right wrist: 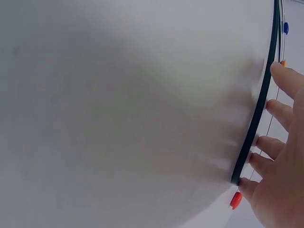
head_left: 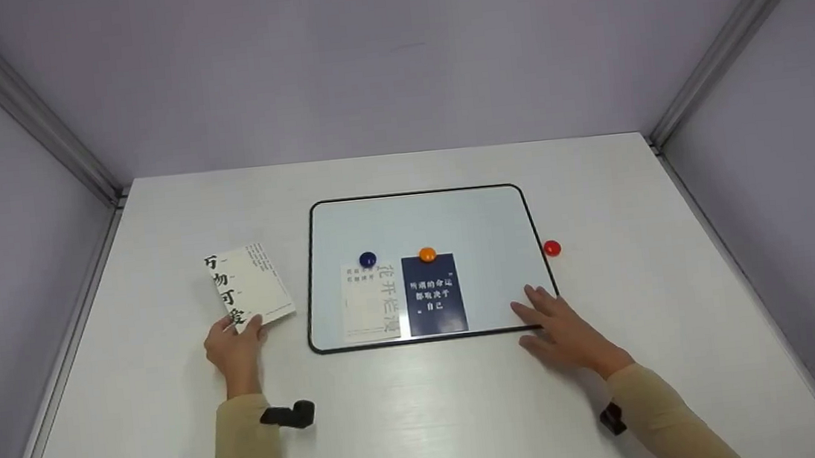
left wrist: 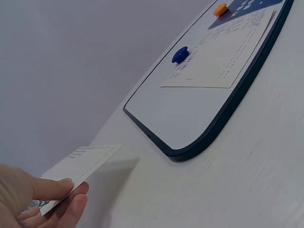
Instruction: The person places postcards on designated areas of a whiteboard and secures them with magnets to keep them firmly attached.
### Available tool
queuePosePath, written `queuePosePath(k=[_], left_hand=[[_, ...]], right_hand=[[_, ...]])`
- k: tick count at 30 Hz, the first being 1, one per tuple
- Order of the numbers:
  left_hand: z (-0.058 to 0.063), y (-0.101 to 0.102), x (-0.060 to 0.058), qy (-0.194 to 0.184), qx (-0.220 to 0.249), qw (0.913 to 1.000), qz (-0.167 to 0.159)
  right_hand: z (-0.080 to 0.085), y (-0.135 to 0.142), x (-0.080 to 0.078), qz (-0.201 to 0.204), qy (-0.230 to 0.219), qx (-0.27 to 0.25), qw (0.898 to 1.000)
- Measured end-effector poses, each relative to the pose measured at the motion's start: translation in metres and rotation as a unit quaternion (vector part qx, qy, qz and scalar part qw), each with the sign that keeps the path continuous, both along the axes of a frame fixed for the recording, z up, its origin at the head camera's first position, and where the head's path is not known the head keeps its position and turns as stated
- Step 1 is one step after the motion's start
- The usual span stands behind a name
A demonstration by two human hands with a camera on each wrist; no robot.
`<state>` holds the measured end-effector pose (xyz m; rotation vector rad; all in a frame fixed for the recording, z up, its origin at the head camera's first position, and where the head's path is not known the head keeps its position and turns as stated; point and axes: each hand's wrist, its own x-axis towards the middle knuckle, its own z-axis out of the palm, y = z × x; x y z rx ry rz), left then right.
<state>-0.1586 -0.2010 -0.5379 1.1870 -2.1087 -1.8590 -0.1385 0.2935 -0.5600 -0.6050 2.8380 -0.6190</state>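
Observation:
My left hand (head_left: 238,350) pinches a white card (head_left: 257,281) with black lettering by its near edge, left of the whiteboard (head_left: 483,237). In the left wrist view the thumb lies on top of the card (left wrist: 88,164) and the fingers beneath, its far end raised over its shadow. My right hand (head_left: 563,334) rests with spread fingers at the whiteboard's near right corner. On the board lie a pale card (head_left: 366,308) under a blue magnet (head_left: 368,260) and a navy card (head_left: 435,301) under an orange magnet (head_left: 427,255).
A red magnet (head_left: 552,248) sits on the white table (head_left: 410,408) just beyond the board's right edge. The board has a raised black frame (left wrist: 228,107). Lilac walls (head_left: 376,60) enclose the table at the back and both sides.

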Motion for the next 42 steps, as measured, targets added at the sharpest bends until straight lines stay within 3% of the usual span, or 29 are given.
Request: queuePosePath(k=[3, 9, 18, 30, 42], left_hand=[[0.003, 0.001, 0.001, 0.013, -0.011, 0.9998, -0.006], [0.009, 0.007, 0.001, 0.049, 0.023, 0.9986, 0.0], [0.015, 0.012, 0.002, 0.062, 0.046, 0.997, 0.003], [0.013, 0.02, 0.007, 0.073, 0.048, 0.9958, -0.026], [0.016, 0.026, 0.009, 0.08, 0.066, 0.9941, -0.031]], right_hand=[[0.0, 0.0, 0.0, -0.001, -0.007, 0.009, 1.0], [0.001, -0.001, -0.001, -0.002, -0.01, 0.016, 1.0], [0.001, -0.002, -0.001, 0.001, -0.011, 0.019, 1.0], [0.005, -0.003, -0.001, 0.001, -0.018, 0.017, 1.0], [0.005, -0.003, -0.003, -0.009, -0.024, 0.023, 0.999]])
